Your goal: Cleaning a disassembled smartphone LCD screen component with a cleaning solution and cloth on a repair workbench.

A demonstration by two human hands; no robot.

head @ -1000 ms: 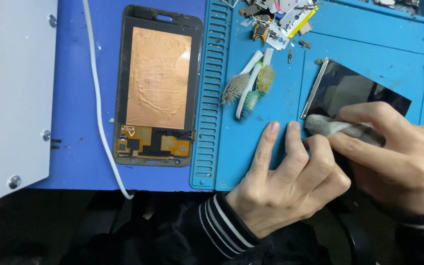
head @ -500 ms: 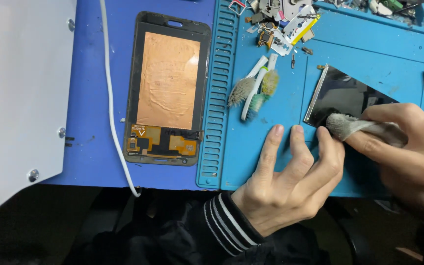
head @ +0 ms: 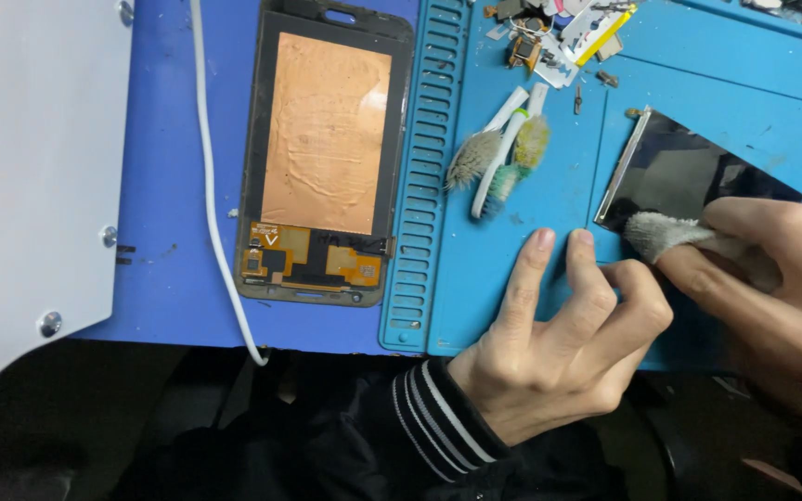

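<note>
At the right of the frame, the right hand (head: 782, 297) is pinching a grey cloth wad (head: 663, 234) in a closed grip, pressing it onto the lower corner of a dark glass panel (head: 689, 176) lying on the teal mat (head: 531, 260). Beside it, the left hand (head: 559, 343) is resting fingertips-down on the mat, fingers loosely curled and holding nothing. Two worn toothbrushes (head: 503, 148) are lying in the upper middle, and a copper-backed phone frame (head: 325, 153) is sitting at upper left on the blue bench (head: 169, 186), beside a white cable (head: 211, 204).
</note>
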